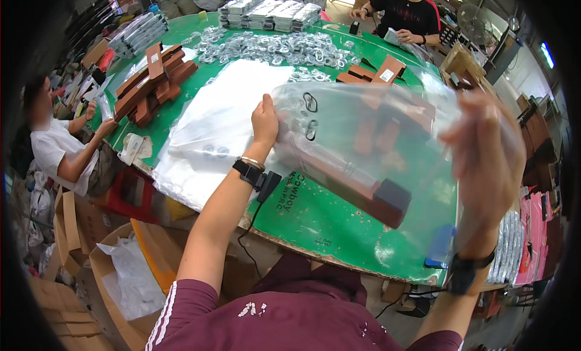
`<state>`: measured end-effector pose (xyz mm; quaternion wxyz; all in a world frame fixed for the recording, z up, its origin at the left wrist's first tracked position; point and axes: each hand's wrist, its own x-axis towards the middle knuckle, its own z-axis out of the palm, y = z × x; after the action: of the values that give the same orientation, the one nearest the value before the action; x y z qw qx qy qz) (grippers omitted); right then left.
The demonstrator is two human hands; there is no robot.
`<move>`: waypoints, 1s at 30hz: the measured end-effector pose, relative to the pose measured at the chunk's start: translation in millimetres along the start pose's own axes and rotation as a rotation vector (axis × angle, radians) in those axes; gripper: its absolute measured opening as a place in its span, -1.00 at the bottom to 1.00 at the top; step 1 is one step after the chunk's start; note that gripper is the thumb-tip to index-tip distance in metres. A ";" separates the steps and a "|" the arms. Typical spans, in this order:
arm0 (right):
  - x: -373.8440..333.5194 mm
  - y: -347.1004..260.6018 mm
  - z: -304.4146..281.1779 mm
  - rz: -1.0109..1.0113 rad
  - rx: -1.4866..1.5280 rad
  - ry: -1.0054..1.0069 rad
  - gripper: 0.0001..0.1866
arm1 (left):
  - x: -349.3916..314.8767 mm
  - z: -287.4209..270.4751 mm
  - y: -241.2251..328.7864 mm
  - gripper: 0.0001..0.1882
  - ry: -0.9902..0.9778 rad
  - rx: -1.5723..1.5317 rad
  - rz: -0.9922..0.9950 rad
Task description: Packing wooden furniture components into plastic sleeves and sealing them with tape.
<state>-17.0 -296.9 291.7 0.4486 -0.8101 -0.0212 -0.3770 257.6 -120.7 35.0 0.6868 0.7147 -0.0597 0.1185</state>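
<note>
My left hand (265, 122) is closed on the left end of a clear plastic bag (369, 105) with black printed marks, held above the green table (315, 221). In the bag, or seen through it, lies a long reddish-brown piece (339, 178) with a dark block at its near right end; I cannot tell which. My right hand (487, 163) is raised at the bag's right end, its fingers smeared by motion. Left of the bag, a stack of flat white plastic bags (212, 112) lies beside my left wrist.
Reddish-brown pieces (154, 81) are piled at the left. Many small clear-wrapped parts (272, 48) lie farther back, before stacked packets (269, 13). A blue object (440, 247) sits by the near right edge. Co-workers are at left (63, 139) and far right (407, 15).
</note>
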 end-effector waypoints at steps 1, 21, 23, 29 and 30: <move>17.6 -5.3 13.8 -0.042 0.042 0.008 -0.60 | -1.8 -13.9 -4.8 -0.40 0.063 -0.089 -0.013; 115.4 -47.2 17.1 -0.151 -0.180 -0.207 -0.64 | -133.3 -47.1 -12.4 -0.15 -0.710 -0.878 -0.766; 107.1 -46.7 38.5 -0.303 0.093 -0.254 -0.73 | -135.4 -62.3 -17.8 -0.18 -0.736 -0.877 -0.803; 105.2 -52.4 12.3 -0.482 -0.138 -0.102 -0.75 | -155.9 -77.5 -20.3 -0.22 -1.005 -1.191 -1.010; 106.7 -50.7 5.6 -0.490 -0.231 -0.090 -0.73 | -159.7 -77.5 -20.2 -0.26 -1.129 -1.441 -0.977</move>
<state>43.7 -294.9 393.2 0.2472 -0.8425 -0.1932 -0.4379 101.7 -55.0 -22.4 0.7967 0.0325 -0.1332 -0.5886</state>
